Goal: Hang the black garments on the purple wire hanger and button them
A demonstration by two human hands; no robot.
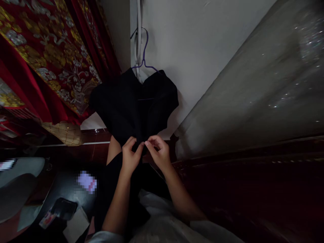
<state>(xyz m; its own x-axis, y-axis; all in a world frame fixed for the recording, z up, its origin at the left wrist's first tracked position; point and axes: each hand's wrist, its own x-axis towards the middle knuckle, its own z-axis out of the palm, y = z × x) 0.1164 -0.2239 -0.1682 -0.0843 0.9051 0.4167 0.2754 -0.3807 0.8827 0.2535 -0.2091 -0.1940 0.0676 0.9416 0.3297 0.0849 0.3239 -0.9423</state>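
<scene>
A black short-sleeved shirt (121, 104) hangs on a purple hanger (144, 54) against the pale wall, its front facing me. Low on the front, my left hand (132, 152) pinches the dark cloth between thumb and fingers. My right hand (159, 151) pinches the cloth close beside it, the fingertips of both hands nearly meeting. Whether a button or only fabric lies between the fingers is too dark to make out. The shirt's lower edge falls behind my hands and merges with the black clothing on my lap.
Red embroidered drapery (63, 60) with gold and silver hangs at the left. A glossy plastic-like sheet (253, 87) slants along the right. At lower left, a dark surface (58, 182) bears a black phone-like object (64, 208) and a white paper-like piece (76, 226).
</scene>
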